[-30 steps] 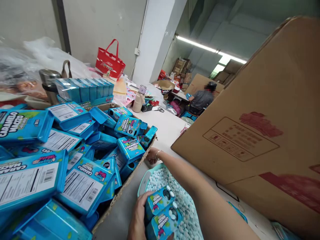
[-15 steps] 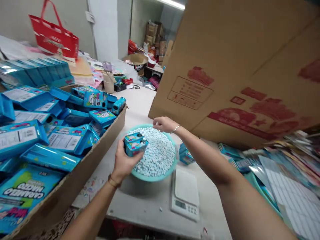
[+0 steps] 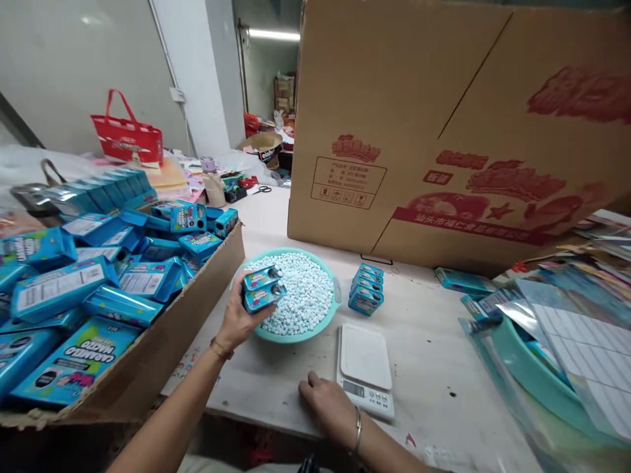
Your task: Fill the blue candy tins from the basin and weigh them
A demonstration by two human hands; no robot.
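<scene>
My left hand [image 3: 240,314] is closed around two small blue candy boxes [image 3: 263,299], held side by side over the left part of a turquoise basin [image 3: 294,339]. The tops of the boxes face up, with pale candies showing at their right ends. Small pale blue candies [image 3: 305,295] fill the basin. My right hand [image 3: 326,402] rests palm down on the table near its front edge, left of a white digital scale [image 3: 365,358]. Its fingers are curled down to the tabletop, and whatever lies under them is hidden.
On the left stands a cardboard carton [image 3: 197,289] heaped with blue boxes. A short row of small blue boxes [image 3: 367,289] stands right of the basin. A large printed carton [image 3: 419,144] rises behind. Papers and a turquoise tub [image 3: 522,368] crowd the right side.
My right hand has come from above the basin's far rim down to the table beside the scale. My left hand still holds the two boxes over the basin. The view has shifted.
</scene>
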